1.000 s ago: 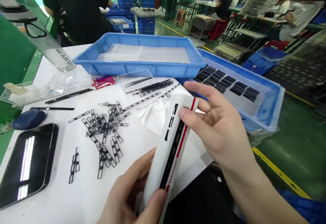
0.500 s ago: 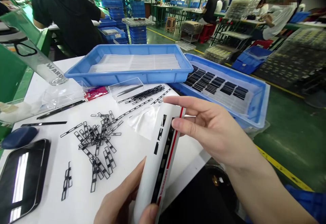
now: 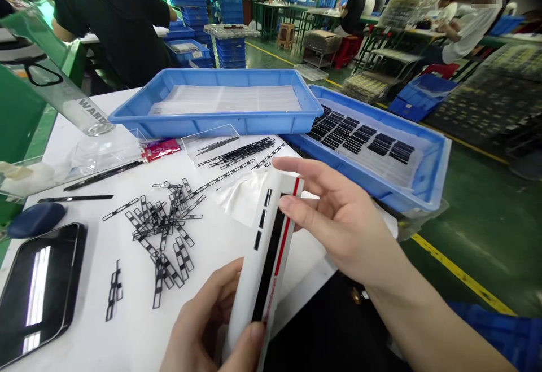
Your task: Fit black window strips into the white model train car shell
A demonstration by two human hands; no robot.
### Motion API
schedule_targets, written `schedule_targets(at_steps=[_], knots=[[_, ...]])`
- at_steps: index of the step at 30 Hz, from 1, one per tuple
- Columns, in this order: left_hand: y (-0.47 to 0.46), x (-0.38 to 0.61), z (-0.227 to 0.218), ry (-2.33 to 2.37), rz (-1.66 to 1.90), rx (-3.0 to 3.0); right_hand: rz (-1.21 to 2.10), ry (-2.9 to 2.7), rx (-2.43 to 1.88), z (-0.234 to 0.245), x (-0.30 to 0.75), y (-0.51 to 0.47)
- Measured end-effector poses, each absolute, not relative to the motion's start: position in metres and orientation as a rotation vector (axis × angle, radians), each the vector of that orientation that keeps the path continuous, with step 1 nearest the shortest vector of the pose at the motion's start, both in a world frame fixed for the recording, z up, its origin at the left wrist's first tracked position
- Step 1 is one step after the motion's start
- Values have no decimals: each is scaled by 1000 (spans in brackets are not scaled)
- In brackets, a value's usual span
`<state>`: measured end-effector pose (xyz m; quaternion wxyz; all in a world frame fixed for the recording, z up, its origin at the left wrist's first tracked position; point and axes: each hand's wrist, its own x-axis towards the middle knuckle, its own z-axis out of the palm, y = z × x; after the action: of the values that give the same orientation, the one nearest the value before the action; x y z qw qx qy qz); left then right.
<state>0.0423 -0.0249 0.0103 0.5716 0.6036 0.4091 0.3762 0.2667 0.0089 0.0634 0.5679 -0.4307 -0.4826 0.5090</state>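
Left hand point(image 3: 207, 327) fingers pinch bottom of white strip point(image 3: 253, 288), right hand point(image 3: 342, 222) fingers pinch its top, over surface point(image 3: 127, 332) near black frame pieces point(image 3: 165, 225)

White table point(image 3: 127, 315) – black strips point(image 3: 167, 231) scattered, two blue trays point(image 3: 212, 123) (far edge), phone point(image 3: 38, 287).

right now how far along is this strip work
Looks done: black frame scraps piled on the table; black pieces rowed in the right blue tray. In hand: left hand and right hand hold a white strip bearing black film. Left: sheets in the far blue tray look bare.
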Motion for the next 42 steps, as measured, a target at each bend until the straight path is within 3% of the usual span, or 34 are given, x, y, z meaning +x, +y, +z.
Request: schedule_targets(at_steps=[12,18,25,42], knots=[[-29,38,17,999,810,1471,1270,-1180,-1052,68,262,-3],[-17,43,24,912,697,1398,1090,-1169,-1225,63,253,0],[-14,39,19,838,770,1451,1339,-1024,-1030,57,250,-4],[-23,38,9,822,730,1574,1256,-1186,-1103,57,257,-18]])
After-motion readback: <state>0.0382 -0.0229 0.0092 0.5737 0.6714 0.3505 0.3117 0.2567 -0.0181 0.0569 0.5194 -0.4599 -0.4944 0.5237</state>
